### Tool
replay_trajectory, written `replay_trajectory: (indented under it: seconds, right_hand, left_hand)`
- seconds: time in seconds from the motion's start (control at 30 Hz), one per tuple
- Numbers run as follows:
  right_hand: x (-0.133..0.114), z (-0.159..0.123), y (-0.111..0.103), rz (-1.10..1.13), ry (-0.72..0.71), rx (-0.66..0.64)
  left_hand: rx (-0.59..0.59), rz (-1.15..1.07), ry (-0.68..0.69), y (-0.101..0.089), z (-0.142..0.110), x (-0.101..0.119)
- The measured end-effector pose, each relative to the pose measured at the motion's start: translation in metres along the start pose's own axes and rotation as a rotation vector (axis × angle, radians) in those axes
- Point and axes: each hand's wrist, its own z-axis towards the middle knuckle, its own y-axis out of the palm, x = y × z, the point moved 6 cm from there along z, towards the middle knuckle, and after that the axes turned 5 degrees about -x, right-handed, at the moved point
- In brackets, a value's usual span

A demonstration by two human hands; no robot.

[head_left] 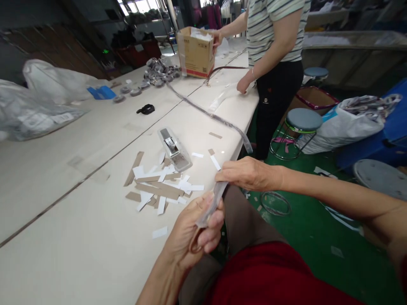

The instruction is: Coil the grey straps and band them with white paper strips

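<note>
My left hand (pixel 193 231) is closed around the lower end of a narrow grey strip (pixel 213 203), just off the table's near edge. My right hand (pixel 246 173) pinches the same strip higher up, fingers pressed together. A long grey band (pixel 206 113) runs across the white table (pixel 79 212) and hangs over its edge near my right hand. A metal stapler (pixel 174 149) lies on the table just beyond my hands. A pile of brown and white paper strips (pixel 160 186) lies in front of the stapler.
A person in a striped shirt (pixel 273 29) stands at the table's far end beside a cardboard box (pixel 194 53). Rolls of tape (pixel 157 72), a small black object (pixel 145 109) and plastic bags (pixel 34 101) lie on the table. Stools (pixel 299 123) and a filled bag (pixel 349 120) stand on the green floor.
</note>
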Motion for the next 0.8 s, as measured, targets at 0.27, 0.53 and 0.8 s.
replay_trajectory:
  seconds: [0.27,0.53,0.8]
  right_hand:
    - [0.009,-0.009,0.009,0.344,0.131,0.091]
    - [0.025,-0.022,0.049,0.925,0.529,0.068]
    - [0.007,-0.049,0.113,1.329,0.748,0.041]
  left_hand:
    - [-0.01,-0.089,0.011,0.0,0.003,-0.008]
    - [0.001,-0.078,0.131,0.002,0.008,0.01]
    - [0.196,-0.189,0.516,-0.009,0.013,0.031]
